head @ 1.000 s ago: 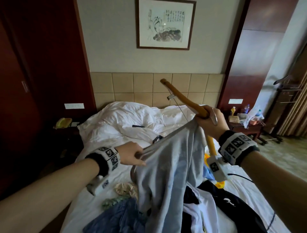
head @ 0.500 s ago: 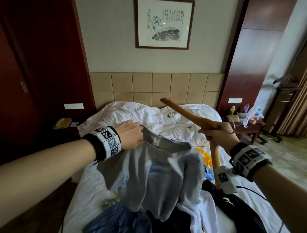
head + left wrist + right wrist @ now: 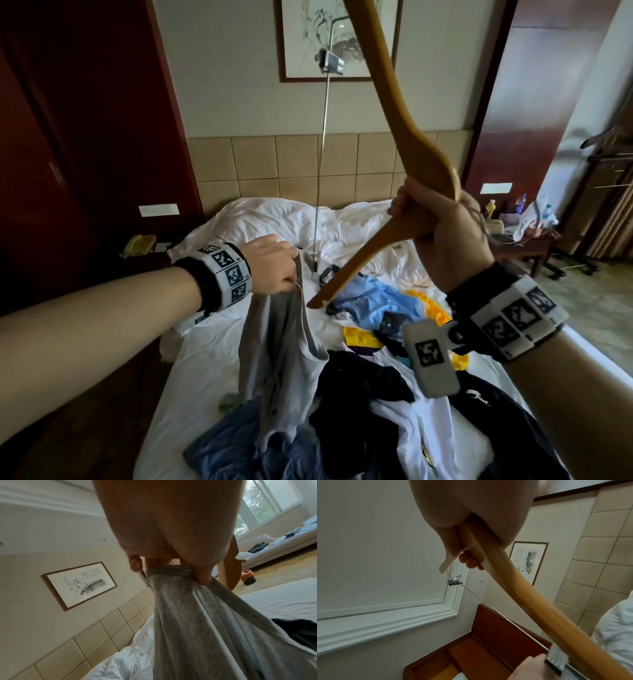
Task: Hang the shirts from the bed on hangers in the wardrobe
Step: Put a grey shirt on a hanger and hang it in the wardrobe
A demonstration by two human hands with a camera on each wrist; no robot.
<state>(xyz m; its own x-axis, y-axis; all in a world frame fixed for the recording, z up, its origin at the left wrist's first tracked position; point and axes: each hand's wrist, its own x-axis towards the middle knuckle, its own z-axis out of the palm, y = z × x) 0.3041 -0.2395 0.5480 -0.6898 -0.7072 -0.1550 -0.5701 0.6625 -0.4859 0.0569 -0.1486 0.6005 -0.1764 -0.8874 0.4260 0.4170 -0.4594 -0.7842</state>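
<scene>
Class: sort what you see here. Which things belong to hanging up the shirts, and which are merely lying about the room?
In use:
left hand gripping the grey shirt
right hand holding the wooden hanger
other clothes waiting on the bed

Lying about:
framed picture
bedside table with bottles
yellow telephone
</scene>
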